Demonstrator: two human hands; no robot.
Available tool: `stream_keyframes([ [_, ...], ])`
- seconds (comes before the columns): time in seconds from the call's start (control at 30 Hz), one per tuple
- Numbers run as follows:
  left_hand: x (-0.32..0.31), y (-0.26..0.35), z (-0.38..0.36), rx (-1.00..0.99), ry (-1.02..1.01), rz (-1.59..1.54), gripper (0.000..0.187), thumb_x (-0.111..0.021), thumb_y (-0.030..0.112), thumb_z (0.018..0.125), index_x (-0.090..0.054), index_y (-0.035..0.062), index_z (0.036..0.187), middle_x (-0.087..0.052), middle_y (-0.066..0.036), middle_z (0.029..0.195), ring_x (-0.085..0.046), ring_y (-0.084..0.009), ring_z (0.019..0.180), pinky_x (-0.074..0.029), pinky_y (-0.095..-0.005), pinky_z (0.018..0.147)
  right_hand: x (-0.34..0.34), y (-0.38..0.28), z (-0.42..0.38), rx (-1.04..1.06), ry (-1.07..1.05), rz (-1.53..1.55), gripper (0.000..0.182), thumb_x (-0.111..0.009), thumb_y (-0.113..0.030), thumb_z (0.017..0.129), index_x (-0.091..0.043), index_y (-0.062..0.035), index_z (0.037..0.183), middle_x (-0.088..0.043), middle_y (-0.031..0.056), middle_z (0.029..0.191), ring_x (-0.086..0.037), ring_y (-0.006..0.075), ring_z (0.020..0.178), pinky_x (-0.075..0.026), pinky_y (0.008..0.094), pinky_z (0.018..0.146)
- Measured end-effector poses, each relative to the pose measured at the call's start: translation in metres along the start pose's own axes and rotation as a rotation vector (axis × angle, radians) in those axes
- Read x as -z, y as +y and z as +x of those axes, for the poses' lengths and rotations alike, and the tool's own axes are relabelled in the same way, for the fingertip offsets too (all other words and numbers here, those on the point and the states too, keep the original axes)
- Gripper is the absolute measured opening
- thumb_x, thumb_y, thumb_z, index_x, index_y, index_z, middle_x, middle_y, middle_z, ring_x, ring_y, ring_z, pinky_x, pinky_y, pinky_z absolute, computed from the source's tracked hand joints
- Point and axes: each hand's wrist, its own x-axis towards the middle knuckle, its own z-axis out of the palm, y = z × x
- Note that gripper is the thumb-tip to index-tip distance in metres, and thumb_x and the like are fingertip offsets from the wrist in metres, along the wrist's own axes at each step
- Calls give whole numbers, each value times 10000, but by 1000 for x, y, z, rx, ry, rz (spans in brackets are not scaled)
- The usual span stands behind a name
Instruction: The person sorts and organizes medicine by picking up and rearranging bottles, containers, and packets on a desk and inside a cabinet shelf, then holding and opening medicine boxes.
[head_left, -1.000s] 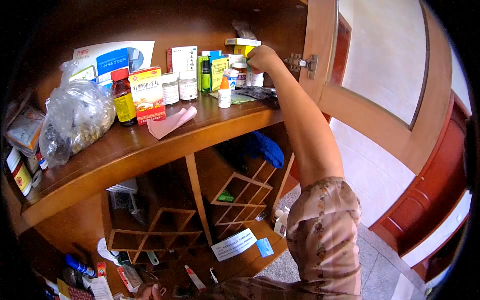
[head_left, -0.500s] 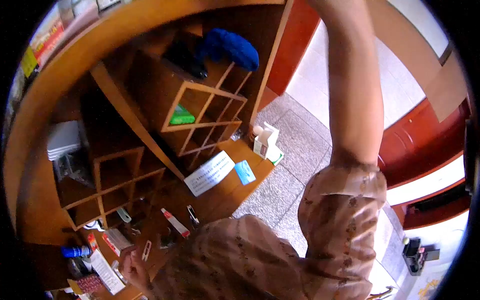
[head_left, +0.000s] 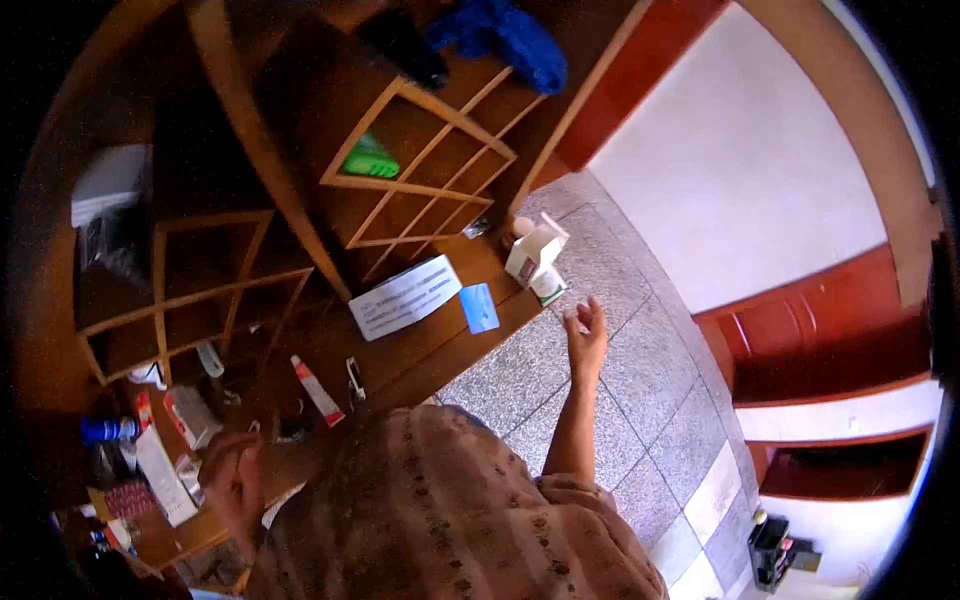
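Observation:
My right hand [head_left: 587,335] is held out over the grey floor tiles with its fingers apart, showing nothing in them. Nearest to it, at the desk's front corner, is an open white carton [head_left: 537,252] with green at its base. At the lower left, my left hand [head_left: 235,482] is curled above the desk; what its fingers hold, if anything, is hidden. Beside that hand lie a white printed strip [head_left: 165,478] and a small white-and-red box [head_left: 192,415]. A red-and-white tube [head_left: 317,391] and a slim black-and-white item [head_left: 355,380] lie farther right.
A printed sheet [head_left: 405,297] and a blue card [head_left: 479,308] lie on the wooden desk [head_left: 430,355]. Lattice shelves [head_left: 420,187] stand behind, with a green packet [head_left: 370,158] inside and a blue cloth [head_left: 505,40] on top. A blue-capped bottle [head_left: 108,429] stands far left.
My right arm has come down from the top of the view, and its hand now shows near the carton. My left hand has shifted slightly up and left. The view has turned.

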Motion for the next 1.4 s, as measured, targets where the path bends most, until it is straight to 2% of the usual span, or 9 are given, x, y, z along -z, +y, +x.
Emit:
stream_keyframes([
  [0.2,-10,5,0,3,-41,-38,97,-595,35,808,-647,-47,800,-645,-143,796,-632,-255,720,-489,-394,853,-17,-6,-3,9,-98,190,430,-639,-90,853,-485,-26,1250,-612,155,1105,-582,191,999,-487,314,832],
  [0.3,-12,-8,-4,0,-69,-51,69,-598,9,797,-645,-40,790,-645,-147,790,-638,-269,744,-456,-437,928,-36,-26,-21,38,-296,308,279,-606,-55,870,-554,2,1137,-630,127,1050,-588,173,973,-464,279,846],
  [0.53,-23,-51,-31,128,-16,47,131,-662,57,785,-648,-3,900,-654,-154,825,-646,-291,791,-498,-372,823,-87,-62,-109,214,-763,66,131,-632,-56,818,-667,-37,943,-671,124,895,-652,221,774,-511,329,617],
  [0.63,-22,-54,-39,236,-31,36,125,-657,61,793,-648,14,908,-653,-144,844,-641,-286,795,-503,-370,752,-104,-70,-135,535,-915,-28,132,-632,-63,813,-674,-35,935,-673,123,890,-647,271,783,-516,327,627],
  [0.83,-14,-71,-56,174,39,117,132,-640,44,791,-644,18,921,-651,-142,837,-634,-291,797,-496,-359,691,-115,-98,-146,608,-1073,-11,167,-644,-99,813,-658,-46,971,-666,124,931,-651,263,778,-515,333,650],
  [1.03,-13,-29,-83,317,296,156,99,-638,39,781,-648,13,875,-650,-148,836,-633,-314,786,-500,-359,690,-143,-125,-119,798,-1309,-6,228,-645,-116,820,-638,-85,1046,-658,119,879,-648,273,738,-512,308,654],
  [1.17,-54,6,-117,517,418,167,76,-644,47,784,-659,9,848,-655,-152,834,-636,-310,779,-507,-356,695,-167,-141,-99,1055,-1442,67,313,-634,-140,829,-598,-107,1138,-615,135,1037,-608,302,904,-498,336,765],
  [1.2,-68,20,-123,563,469,136,78,-644,52,788,-663,12,852,-658,-147,837,-638,-303,777,-509,-353,695,-171,-145,-92,1036,-1568,23,334,-626,-158,826,-577,-100,1151,-570,133,1141,-534,336,1048,-445,405,888],
  [1.4,-153,87,-161,843,485,8,89,-644,65,790,-669,22,864,-649,-141,848,-628,-304,758,-507,-361,687,-205,-144,-81,1300,-1730,52,421,-604,-68,796,-543,-99,1211,-515,144,1212,-498,342,1090,-416,418,922],
])
